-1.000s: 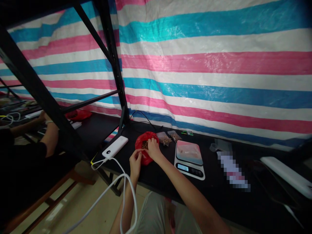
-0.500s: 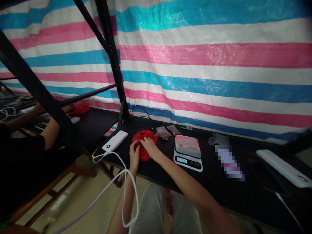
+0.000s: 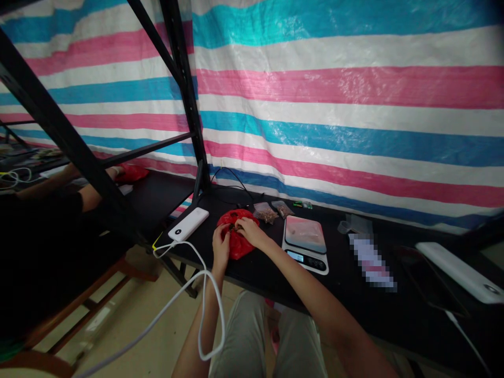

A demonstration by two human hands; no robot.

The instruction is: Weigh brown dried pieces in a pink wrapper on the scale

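A red plastic bag [image 3: 241,251] lies on the black table, its mouth gathered up and turned toward me. My left hand [image 3: 221,242] grips the left side of the bag's rim, fingers bent. At the opening, my right hand [image 3: 250,231] has its fingertips pinched together over small dark bits; what they hold is too small to make out. Just behind sit two clear zip bags, one of brown pieces [image 3: 266,214] and a smaller one [image 3: 282,209]. To the right stands a white kitchen scale [image 3: 305,242] with a lit display.
A white power bank [image 3: 188,224] with a looping white cable [image 3: 210,278] lies left of the bag. Farther right are a clear plastic bag [image 3: 360,224], a blurred packet [image 3: 372,262], a dark phone [image 3: 429,278] and another power bank [image 3: 460,273]. A co-worker's arm [image 3: 90,197] shows beyond the black frame [image 3: 185,89].
The view has shifted slightly, so the table things appear a little to the right. My hands have parted slightly at the bag's mouth, showing more of the dark bits.
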